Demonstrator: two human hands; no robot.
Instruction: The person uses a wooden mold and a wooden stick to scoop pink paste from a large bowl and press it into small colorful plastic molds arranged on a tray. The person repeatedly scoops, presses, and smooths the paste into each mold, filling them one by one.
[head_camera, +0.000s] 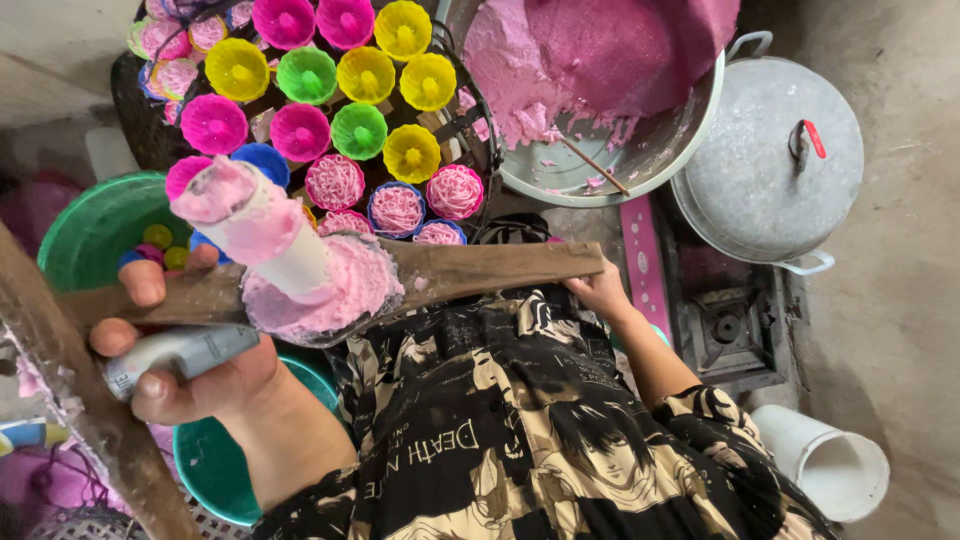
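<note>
Your left hand (185, 365) is wrapped around a grey tool handle (180, 352), and your right hand (600, 292) grips the far end of a wooden board (490, 268) heaped with pink dough (345, 285), in which a white tube (270, 228) stands. Beyond lie a basket of bright cup moulds (330, 100), a metal basin (640, 150), a lidded pot (770, 160) and a bare concrete floor (900, 300).
</note>
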